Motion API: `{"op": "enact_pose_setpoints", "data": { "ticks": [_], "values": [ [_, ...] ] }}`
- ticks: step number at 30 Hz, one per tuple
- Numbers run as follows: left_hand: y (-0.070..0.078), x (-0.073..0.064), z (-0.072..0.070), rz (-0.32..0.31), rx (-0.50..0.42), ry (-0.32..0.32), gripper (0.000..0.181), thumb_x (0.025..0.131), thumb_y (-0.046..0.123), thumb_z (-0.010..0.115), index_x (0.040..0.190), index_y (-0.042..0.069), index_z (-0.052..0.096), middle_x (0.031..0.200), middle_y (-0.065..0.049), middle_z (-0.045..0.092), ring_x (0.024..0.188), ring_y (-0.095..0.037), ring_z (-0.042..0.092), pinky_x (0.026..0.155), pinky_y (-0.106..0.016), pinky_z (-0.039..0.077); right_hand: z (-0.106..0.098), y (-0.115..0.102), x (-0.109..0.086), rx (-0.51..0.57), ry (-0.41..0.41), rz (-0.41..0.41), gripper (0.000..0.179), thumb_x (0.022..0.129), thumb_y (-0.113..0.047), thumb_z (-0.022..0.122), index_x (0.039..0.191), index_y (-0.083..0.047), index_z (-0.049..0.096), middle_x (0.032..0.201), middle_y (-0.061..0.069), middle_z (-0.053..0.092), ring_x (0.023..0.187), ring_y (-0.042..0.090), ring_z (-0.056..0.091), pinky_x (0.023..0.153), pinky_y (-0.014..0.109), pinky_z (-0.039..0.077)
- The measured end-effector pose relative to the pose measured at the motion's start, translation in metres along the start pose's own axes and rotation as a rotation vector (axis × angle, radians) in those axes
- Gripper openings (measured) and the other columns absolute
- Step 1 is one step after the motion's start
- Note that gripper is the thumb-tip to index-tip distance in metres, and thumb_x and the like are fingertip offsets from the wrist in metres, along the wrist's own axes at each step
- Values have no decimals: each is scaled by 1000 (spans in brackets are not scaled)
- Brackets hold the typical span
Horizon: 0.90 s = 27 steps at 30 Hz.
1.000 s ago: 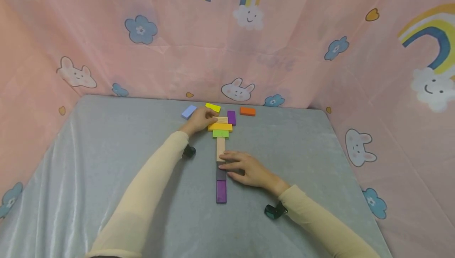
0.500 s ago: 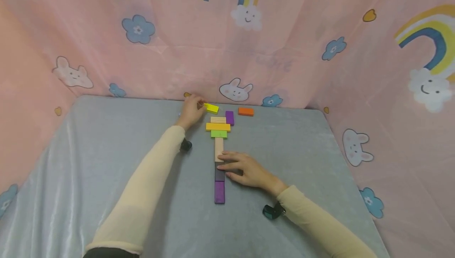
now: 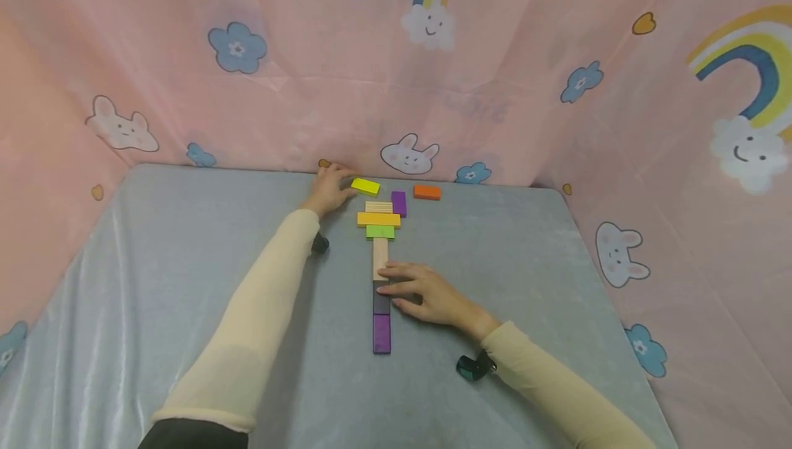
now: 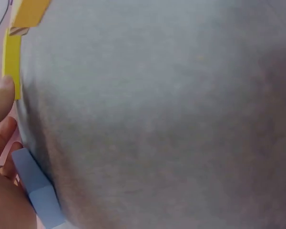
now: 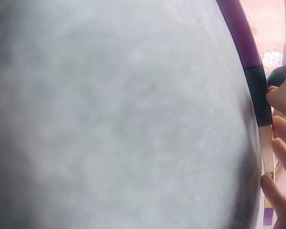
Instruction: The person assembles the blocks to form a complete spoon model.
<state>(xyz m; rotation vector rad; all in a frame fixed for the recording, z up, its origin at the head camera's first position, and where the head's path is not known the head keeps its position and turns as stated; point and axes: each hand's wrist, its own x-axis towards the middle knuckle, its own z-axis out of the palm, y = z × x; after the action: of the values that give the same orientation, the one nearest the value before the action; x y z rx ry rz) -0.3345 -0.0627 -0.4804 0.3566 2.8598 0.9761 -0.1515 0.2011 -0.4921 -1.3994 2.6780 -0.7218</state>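
Observation:
My left hand (image 3: pixel 328 189) is at the table's back edge, its thumb overlapping the end of a yellow block (image 4: pixel 12 62). Beside its fingers lies a light-blue block (image 4: pixel 38 188), covered by that hand in the head view. My right hand (image 3: pixel 433 294) rests with spread fingers on the column, fingertips over a dark grey block (image 3: pixel 381 303) and a pale wooden block (image 3: pixel 380 253). Below them in line is a purple block (image 3: pixel 381 334). Above come a green block (image 3: pixel 380 232), an orange-yellow block (image 3: pixel 379 219) set crosswise, and striped wooden pieces (image 3: pixel 379 207).
Another purple block (image 3: pixel 399 203) stands against the right of the striped pieces. Further right lies an orange block (image 3: pixel 427 192). A grey cloth covers the table (image 3: pixel 526 284); a pink patterned curtain (image 3: pixel 482 78) hangs right behind it.
My left hand has drawn away from the striped pieces, back and left to between the light-blue and yellow blocks. The right hand keeps its place on the column.

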Motion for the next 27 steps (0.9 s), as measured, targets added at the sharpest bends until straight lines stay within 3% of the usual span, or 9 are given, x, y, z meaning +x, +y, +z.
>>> {"op": "enact_pose_setpoints", "data": {
  "ticks": [6,13,19,27],
  "values": [
    [0,3,2,-54,-3,22,37,95,19,66,132,16,63,143,-5,53,135,-28,40,118,-49,29,0,0,0,-10,14,-25,36,96,-24,63,131,-26,66,148,-1,55,142,22,45,112,51,43],
    [-2,1,5,-31,8,59,35,93,21,68,128,15,66,136,-5,62,130,-27,47,116,-47,34,0,0,0,-12,14,-17,35,96,-26,62,131,-27,66,148,-4,54,143,19,45,114,48,42],
    [1,1,2,-27,12,51,35,94,22,68,127,13,67,134,-6,63,130,-27,49,116,-46,34,1,0,0,-14,13,-13,34,97,-27,62,131,-28,66,148,-4,54,143,19,45,114,48,42],
    [11,0,0,33,-31,12,35,93,16,68,127,9,66,130,-9,65,129,-27,53,116,-43,38,1,0,0,-4,10,-1,34,97,-27,61,131,-28,65,149,-5,54,143,18,45,115,48,41]
  ]
}}
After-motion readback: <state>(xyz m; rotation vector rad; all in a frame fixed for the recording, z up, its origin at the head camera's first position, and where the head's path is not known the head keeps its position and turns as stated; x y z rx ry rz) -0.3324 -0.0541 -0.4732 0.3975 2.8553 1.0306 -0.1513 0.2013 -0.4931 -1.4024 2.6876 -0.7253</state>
